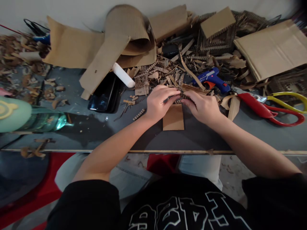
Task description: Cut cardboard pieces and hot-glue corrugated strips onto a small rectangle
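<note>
My left hand [160,99] and my right hand [201,104] meet over the table, fingertips pinched on a narrow strip of corrugated cardboard [181,85]. Part of the strip stands up between them; the rest is hidden by my fingers. Just below, a small square of brown cardboard [173,118] lies flat on the table. A blue hot glue gun [213,80] with an orange trigger rests beyond my right hand. Scissors [271,107] with red and yellow handles lie to the right. Cardboard scraps [165,68] are heaped behind my hands.
A dark phone [104,95] and a white roll [123,75] lie left of my hands. A green bottle [45,118] lies at far left. Curled cardboard [129,24] and a large flat sheet [275,48] stand at the back. The table's edge [144,151] runs before me.
</note>
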Action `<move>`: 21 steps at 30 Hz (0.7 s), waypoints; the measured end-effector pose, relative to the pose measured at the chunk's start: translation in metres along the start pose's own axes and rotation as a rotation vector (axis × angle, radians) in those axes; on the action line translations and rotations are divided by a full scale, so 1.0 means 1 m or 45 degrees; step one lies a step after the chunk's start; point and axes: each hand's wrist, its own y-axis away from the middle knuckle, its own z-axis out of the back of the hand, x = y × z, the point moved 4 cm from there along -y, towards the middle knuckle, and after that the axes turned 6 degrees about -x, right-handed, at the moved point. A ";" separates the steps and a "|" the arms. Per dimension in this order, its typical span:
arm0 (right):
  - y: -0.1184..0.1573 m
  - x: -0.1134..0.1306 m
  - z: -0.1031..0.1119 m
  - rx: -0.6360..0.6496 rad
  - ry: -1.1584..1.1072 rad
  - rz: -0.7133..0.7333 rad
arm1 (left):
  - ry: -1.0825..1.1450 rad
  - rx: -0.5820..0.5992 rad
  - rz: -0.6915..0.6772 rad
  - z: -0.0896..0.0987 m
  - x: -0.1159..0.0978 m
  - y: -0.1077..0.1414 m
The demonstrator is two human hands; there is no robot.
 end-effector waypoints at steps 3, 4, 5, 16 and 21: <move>0.000 0.000 0.000 -0.008 0.007 0.022 | -0.012 -0.009 -0.004 0.000 0.001 0.001; 0.000 0.000 -0.001 -0.003 0.010 0.026 | 0.012 -0.036 -0.024 0.001 0.000 0.001; 0.000 0.000 -0.001 0.003 0.014 0.027 | 0.044 -0.070 -0.049 0.002 0.000 0.001; 0.001 0.000 -0.003 -0.045 0.067 0.034 | -0.078 -0.017 -0.061 -0.003 -0.003 -0.003; 0.002 0.003 0.003 -0.187 0.147 0.009 | -0.231 -0.115 0.020 -0.001 0.004 0.000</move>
